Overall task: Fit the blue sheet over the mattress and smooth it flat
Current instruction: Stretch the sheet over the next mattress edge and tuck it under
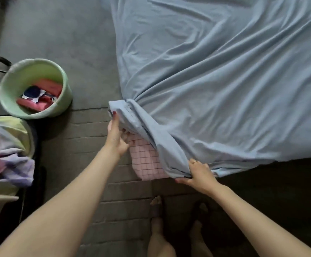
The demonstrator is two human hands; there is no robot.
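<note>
I have both hands on the blue sheet point(215, 75) at the near left corner of the mattress point(145, 160), whose pink checked cover shows bare between my two hands. My left hand point(116, 134) pinches the bunched corner of the sheet, thumb on top and fingers tucked beneath the fold, so that grip is closed on cloth. My right hand point(199, 173) clamps the hem lower down along the near edge, fingers curled under it. The rest of the sheet lies spread over the bed up and to the right of me, heavily creased, with folds fanning out from the gathered corner.

What the next move turns on: the uncovered corner sits below and just beside my left hand, between the two grips, and the band of sheet between them runs diagonally from upper left to lower right across it. I judge the hem has to be drawn down and towards me, over that pink corner and under it. The left hand is nearer to the corner tip, so it should lead while the right keeps the edge taut. Smoothing comes later, I judge
</note>
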